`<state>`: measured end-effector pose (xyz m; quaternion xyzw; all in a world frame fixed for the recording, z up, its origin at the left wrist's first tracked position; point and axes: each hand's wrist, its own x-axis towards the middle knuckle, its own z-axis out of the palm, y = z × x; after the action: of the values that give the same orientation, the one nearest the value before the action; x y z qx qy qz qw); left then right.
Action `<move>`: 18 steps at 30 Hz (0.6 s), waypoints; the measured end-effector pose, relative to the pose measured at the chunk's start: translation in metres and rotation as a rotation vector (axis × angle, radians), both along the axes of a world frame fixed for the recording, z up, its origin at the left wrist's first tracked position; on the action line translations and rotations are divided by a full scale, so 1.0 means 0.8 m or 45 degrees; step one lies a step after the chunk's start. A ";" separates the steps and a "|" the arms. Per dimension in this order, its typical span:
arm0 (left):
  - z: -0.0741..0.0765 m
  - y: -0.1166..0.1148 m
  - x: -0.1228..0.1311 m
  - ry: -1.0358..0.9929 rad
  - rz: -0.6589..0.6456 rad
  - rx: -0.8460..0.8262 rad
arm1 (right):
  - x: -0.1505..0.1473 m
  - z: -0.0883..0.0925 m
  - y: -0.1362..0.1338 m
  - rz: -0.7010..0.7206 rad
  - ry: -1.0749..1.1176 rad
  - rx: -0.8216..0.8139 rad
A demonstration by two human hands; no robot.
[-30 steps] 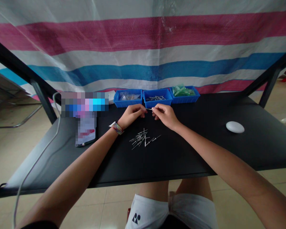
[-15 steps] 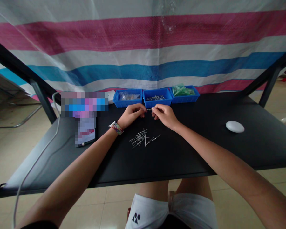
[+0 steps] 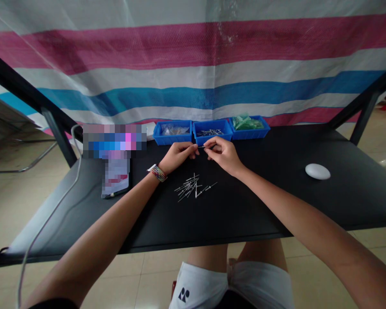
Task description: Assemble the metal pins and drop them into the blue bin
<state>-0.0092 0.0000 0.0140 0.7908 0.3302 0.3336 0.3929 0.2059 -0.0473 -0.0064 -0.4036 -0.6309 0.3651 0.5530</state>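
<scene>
A thin metal blind rivet [image 3: 201, 147] spans the small gap between my hands, just in front of the middle blue bin [image 3: 214, 140]. One end is pinched between the thumb and index finger of my left hand [image 3: 180, 154]. My right hand [image 3: 225, 156] has its thumb and fingertips closed at the other end, its index finger arched above. Fingers cover most of the rivet. On the black table, nearer to me, lies a loose pile of similar rivets [image 3: 189, 187]. More silvery rivets [image 3: 211, 132] rest inside the middle bin.
A blue bin [image 3: 173, 140] with clear plastic bags stands left of the middle one; another bin [image 3: 251, 134] with green bags stands right. A phone [image 3: 117, 178] lies at left near a white cable [image 3: 59, 206]. At right sits a white oval object [image 3: 318, 171].
My right hand's fingers have shifted around the rivet's end, with the index finger now more raised and arched. The left hand stays almost in place. The pile looks the same.
</scene>
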 end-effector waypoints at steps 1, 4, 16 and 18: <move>0.000 0.000 0.000 0.004 0.002 0.006 | 0.000 0.000 0.000 -0.007 0.018 -0.012; 0.000 0.000 0.001 0.012 0.009 0.017 | -0.001 0.001 0.000 -0.020 0.055 -0.045; -0.002 0.001 0.002 -0.023 0.020 -0.060 | 0.003 0.007 -0.004 -0.270 0.005 0.113; -0.002 0.000 0.002 -0.034 0.020 -0.070 | 0.008 0.008 -0.001 -0.412 0.006 0.143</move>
<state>-0.0079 0.0001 0.0125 0.7725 0.3403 0.3379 0.4162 0.2126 -0.0481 0.0001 -0.4675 -0.5757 0.2366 0.6277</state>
